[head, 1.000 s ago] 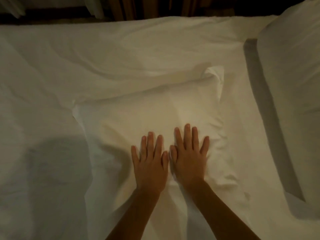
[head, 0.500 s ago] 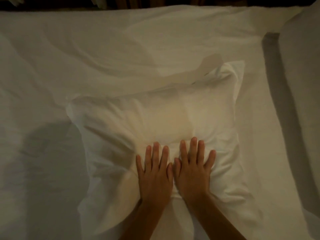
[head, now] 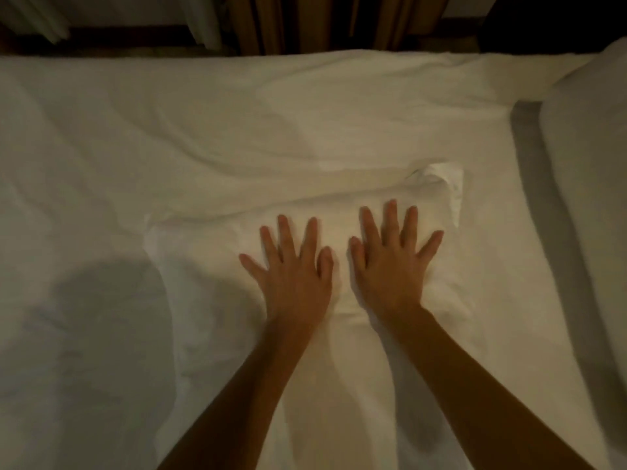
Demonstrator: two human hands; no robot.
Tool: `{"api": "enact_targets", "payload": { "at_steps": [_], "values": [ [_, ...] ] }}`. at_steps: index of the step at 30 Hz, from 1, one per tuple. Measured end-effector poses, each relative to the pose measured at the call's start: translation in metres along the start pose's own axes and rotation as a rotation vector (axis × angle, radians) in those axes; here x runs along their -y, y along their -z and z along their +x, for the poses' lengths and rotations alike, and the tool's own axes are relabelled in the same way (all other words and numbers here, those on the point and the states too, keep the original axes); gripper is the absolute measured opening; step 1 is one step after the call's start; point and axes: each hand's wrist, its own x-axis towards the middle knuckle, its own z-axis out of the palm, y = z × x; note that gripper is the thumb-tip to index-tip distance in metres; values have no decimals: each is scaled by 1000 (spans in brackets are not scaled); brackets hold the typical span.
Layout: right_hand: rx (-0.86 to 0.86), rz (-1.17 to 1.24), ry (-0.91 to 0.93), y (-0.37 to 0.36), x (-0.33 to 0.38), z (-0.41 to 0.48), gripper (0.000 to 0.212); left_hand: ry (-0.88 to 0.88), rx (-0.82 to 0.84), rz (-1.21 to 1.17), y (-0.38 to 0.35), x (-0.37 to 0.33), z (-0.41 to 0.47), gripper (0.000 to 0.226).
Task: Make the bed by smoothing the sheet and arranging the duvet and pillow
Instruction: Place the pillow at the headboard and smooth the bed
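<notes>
A white pillow [head: 203,293] lies flat on the white sheet [head: 237,130] in the middle of the bed. My left hand [head: 295,273] rests palm-down on the pillow with its fingers spread and straight. My right hand [head: 390,262] lies flat beside it, a small gap between the two, its fingers reaching toward the pillow's far right corner [head: 444,178]. Both forearms cross the near part of the pillow. The sheet beyond the pillow is creased in long folds. A white duvet [head: 590,184] is bunched along the right edge of the bed.
Brown curtains [head: 305,22] and a dark floor strip lie past the far edge of the bed. My shadow falls on the sheet at the left [head: 101,327].
Both hands have slid away from me over the pillow toward its far edge and have spread apart, fingers fanned wider. The pillow looks flatter than half a second ago.
</notes>
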Motion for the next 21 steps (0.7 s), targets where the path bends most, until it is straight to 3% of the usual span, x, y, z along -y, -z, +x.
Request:
{"api": "enact_targets", "payload": {
  "at_steps": [4,21],
  "values": [
    [49,-86,11,-35,-5,-11,58,-28,-27,36,-36,9,-13,53],
    [-42,-82,11,-66,-1,-17,57,-17,-23,55,-55,8,-17,53]
  ]
}}
